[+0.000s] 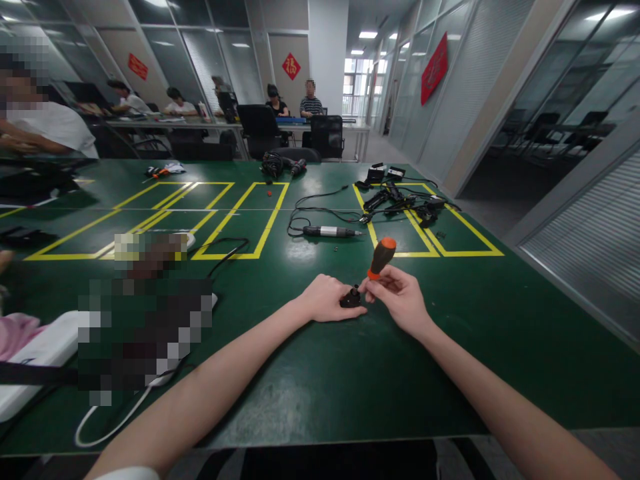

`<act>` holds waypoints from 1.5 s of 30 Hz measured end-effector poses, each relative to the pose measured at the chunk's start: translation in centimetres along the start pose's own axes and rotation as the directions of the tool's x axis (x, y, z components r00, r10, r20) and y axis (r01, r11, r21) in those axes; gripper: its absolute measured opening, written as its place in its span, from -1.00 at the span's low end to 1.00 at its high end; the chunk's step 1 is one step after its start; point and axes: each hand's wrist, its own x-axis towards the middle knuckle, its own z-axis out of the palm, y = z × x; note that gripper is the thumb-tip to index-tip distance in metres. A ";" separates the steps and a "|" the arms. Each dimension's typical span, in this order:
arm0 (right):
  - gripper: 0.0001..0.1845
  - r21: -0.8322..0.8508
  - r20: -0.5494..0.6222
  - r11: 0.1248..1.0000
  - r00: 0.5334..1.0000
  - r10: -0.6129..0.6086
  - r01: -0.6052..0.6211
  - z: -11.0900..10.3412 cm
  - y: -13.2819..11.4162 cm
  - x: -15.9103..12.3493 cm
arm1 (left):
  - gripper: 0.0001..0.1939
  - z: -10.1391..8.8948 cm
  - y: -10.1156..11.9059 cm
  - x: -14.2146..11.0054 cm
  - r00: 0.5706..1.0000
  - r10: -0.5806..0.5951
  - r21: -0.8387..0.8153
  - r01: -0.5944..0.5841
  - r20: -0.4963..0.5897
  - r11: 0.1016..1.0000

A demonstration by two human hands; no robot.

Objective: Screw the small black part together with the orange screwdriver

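My left hand (pixel 327 299) rests on the green table, its fingers closed round a small black part (pixel 351 298) whose short round post sticks up. Just to the right, my right hand (pixel 400 293) grips a screwdriver (pixel 383 257) with a black and orange handle. The handle tilts up and slightly right, with its orange end on top. Its lower end is close to the black part; the shaft and tip are hidden by my fingers, so I cannot tell whether they touch.
An electric screwdriver (pixel 333 231) with a trailing cable lies beyond my hands. Black parts and cables (pixel 395 200) are heaped in a yellow-taped area at right. A power drill (pixel 295 167) lies at the far edge. At left are a white object (pixel 45 357) and another person (pixel 40 123).
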 end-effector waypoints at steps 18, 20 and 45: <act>-0.70 0.005 0.010 0.999 0.999 -0.037 0.037 0.1 0.2 0.1 | -0.38 -0.2 0.1 0.0 1.000 0.009 0.006 -0.009 -0.004 1.000; -0.68 0.012 0.019 0.999 0.999 -0.034 0.034 0.0 0.2 0.1 | -0.38 -0.2 0.1 -0.1 1.000 0.014 0.002 -0.014 -0.004 1.000; -0.69 -0.030 -0.020 0.999 1.000 -0.021 0.020 0.2 0.0 -0.1 | -0.37 0.0 -0.1 0.1 1.000 0.009 0.008 -0.009 0.005 1.000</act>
